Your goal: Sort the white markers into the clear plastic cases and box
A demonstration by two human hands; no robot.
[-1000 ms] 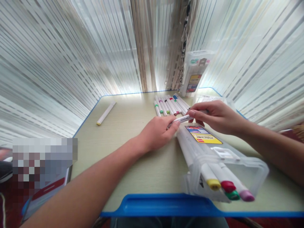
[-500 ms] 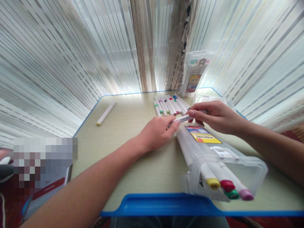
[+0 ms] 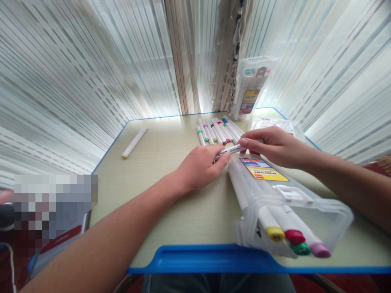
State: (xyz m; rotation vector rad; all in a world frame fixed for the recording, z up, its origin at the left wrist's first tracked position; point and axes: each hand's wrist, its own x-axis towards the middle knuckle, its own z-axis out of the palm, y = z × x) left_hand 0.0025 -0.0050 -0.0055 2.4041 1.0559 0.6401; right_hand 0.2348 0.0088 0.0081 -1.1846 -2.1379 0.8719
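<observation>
Both hands grip one white marker [image 3: 234,149] above the middle of the table. My left hand [image 3: 203,166] is closed round its left end, and my right hand [image 3: 271,145] pinches its right end. Just below my right hand lies a clear plastic marker case [image 3: 275,189] with a yellow label, its open end facing me. Yellow-, red-, green- and pink-capped markers [image 3: 276,232] stick out of that end. Past my hands, several white markers [image 3: 216,131] with coloured bands lie side by side. The cap colour of the held marker is hidden by my fingers.
A lone yellow-ended marker [image 3: 135,143] lies at the table's left. Another clear case [image 3: 252,91] stands upright at the back, with a clear plastic piece [image 3: 275,125] lying beside it. The blue-edged table [image 3: 171,219] has a pen groove [image 3: 210,258] at its front. Striped curtains [image 3: 137,53] hang behind.
The view has shifted slightly. Both hands still hold the marker in nearly the same place, with a little more of its left part showing by my left thumb.
</observation>
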